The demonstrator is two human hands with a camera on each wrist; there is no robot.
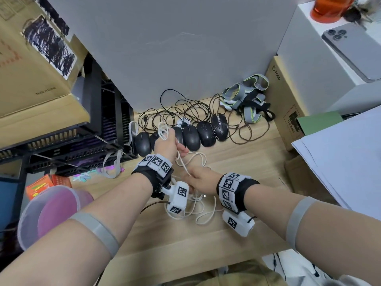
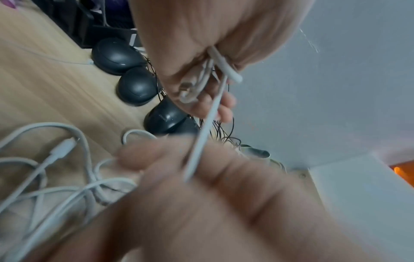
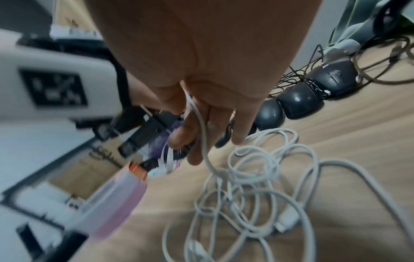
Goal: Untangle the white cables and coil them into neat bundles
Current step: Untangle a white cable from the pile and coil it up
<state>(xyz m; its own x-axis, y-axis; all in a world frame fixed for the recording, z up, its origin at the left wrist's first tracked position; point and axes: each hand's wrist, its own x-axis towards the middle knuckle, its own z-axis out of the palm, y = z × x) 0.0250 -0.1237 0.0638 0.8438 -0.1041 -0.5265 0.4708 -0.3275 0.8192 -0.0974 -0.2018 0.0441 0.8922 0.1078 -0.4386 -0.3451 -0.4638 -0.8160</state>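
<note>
A few loops of white cable (image 1: 164, 130) are held bunched in the left hand (image 1: 168, 144), raised above the desk (image 1: 237, 162), presumably so that the started coil is kept from springing apart; its fingers are curled tightly round the loops; a taut run of the same cable is pinched between thumb and fingers of the right hand (image 1: 199, 179), apparently to be fed up for another turn; the remaining white cables (image 3: 253, 191) are left in a loose tangle on the desk below both hands, near a row of black mice (image 1: 191, 137).
</note>
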